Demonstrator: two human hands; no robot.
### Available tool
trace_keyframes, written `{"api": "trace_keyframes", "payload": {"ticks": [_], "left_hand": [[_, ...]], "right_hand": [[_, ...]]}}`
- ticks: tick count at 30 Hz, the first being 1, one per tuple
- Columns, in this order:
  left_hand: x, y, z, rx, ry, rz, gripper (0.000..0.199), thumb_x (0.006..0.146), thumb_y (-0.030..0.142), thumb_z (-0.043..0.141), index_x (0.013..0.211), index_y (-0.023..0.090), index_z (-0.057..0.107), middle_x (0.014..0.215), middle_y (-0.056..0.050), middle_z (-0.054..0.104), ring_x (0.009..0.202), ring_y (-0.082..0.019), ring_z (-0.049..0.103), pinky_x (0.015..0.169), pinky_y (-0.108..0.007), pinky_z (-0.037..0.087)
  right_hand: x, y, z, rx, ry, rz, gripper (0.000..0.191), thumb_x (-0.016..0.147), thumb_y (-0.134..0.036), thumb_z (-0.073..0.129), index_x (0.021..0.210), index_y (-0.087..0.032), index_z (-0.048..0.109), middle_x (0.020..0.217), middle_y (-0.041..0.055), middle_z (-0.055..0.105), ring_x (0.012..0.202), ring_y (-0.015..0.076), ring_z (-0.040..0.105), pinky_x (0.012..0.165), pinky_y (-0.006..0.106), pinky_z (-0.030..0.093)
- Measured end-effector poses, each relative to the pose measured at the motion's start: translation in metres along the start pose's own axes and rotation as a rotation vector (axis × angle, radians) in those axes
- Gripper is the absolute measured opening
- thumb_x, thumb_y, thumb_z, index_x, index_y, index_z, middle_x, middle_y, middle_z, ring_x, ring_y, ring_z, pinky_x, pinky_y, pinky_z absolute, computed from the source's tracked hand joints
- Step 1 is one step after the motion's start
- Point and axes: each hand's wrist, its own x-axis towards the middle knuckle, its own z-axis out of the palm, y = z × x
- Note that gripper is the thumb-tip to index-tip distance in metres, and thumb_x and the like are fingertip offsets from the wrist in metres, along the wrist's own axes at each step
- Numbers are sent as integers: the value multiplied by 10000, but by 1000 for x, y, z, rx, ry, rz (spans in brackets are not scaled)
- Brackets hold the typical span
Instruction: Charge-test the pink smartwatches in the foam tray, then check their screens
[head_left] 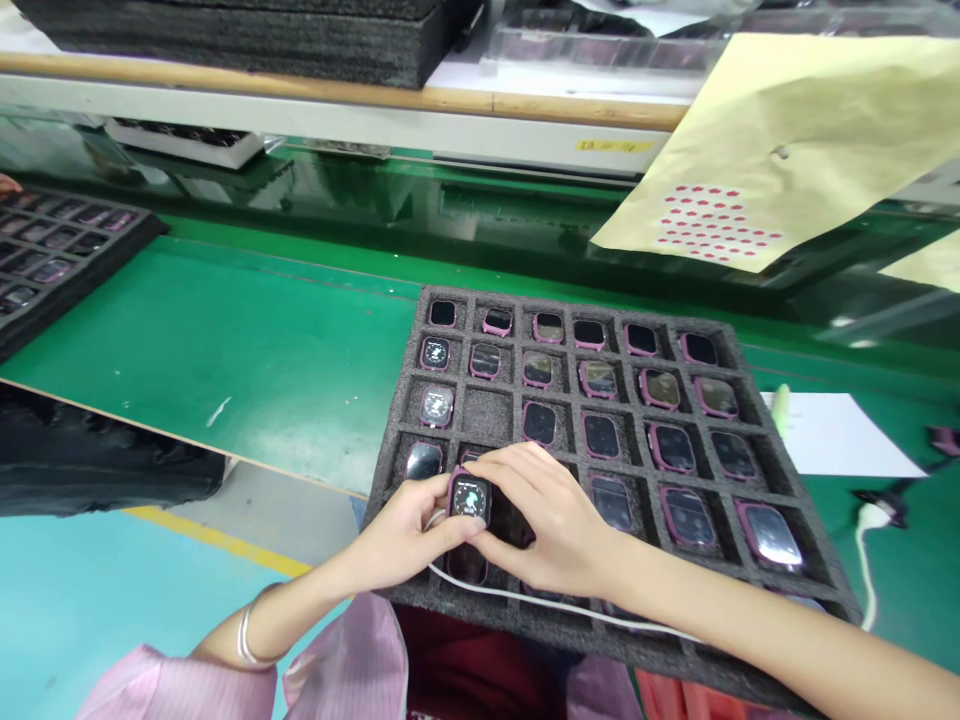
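Note:
A smartwatch [471, 500] without a strap, its dial lit in a purple case, is held over the near left part of a dark foam tray [487, 410]. My left hand [405, 535] grips it from the left, the thumb at its lower edge. My right hand [559, 520] has fingers and thumb closed at its right side. A white cable [555, 604] comes out by my left fingers and runs right across the tray under my right forearm. Similar watches [601, 436] lie in the tray's compartments; two in the left column [436, 406] have lit dials.
Another foam tray of watches [52, 255] lies at the far left of the green table [247, 330]. White paper [844, 435] and a white plug [874, 516] are on the right. Yellow paper [750, 160] hangs from the shelf [465, 102].

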Motion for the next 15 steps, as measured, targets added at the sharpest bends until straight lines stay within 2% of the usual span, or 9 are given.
{"api": "trace_keyframes", "payload": {"ticks": [15], "left_hand": [[-3,0,0,-3,14,-2,279,830,339,647,998,117,621,830,-45,580,924,-227,524,856,-329,431]], "right_hand": [[-2,-1,1,-17,37,-5,348,835,-244,592,1161,-130,546,967,134,663,858,263,620,754,421,491]]}}
